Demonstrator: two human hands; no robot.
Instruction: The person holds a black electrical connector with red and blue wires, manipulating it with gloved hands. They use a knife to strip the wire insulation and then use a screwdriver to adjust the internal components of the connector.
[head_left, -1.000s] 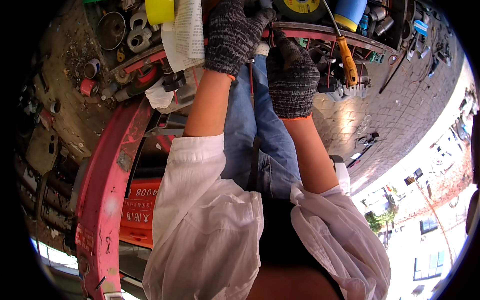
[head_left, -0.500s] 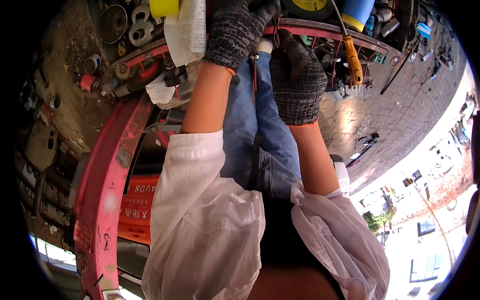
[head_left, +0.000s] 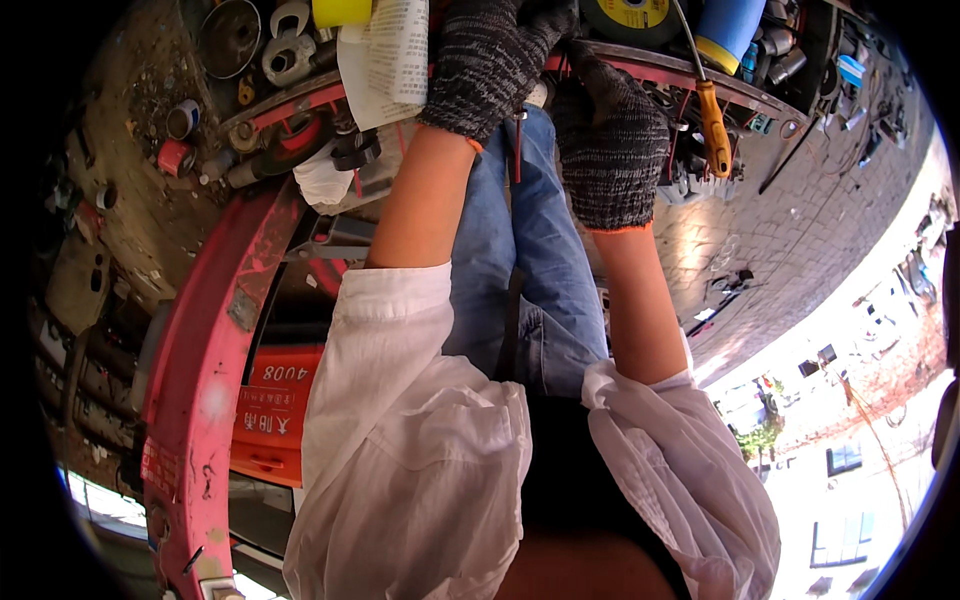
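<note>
Both my hands wear dark grey knitted gloves with orange cuffs and meet at the top edge, above the rim of a red metal workbench (head_left: pixel 690 78). My left hand (head_left: pixel 485 70) reaches over the rim, its fingers bent toward my right hand and partly cut off by the picture edge. Close beside it, my right hand (head_left: pixel 612 140) is curled, back upward, with finger and thumb drawn together. What lies between the fingers is too dark and hidden to name. A printed paper sheet (head_left: pixel 385 65) hangs left of my left hand. An orange-handled screwdriver (head_left: pixel 714 130) leans right of my right hand.
A grinding disc (head_left: pixel 632 15) and a blue cylinder (head_left: pixel 730 30) lie on the bench. Metal parts (head_left: pixel 290 45) and a black tape roll (head_left: pixel 357 150) are at the left. A red beam (head_left: pixel 215 380) and an orange box (head_left: pixel 275 410) stand beside my left arm.
My right hand has moved slightly up and away from my body, staying near the left. The whole view has shifted a little, so the bench things appear farther right.
</note>
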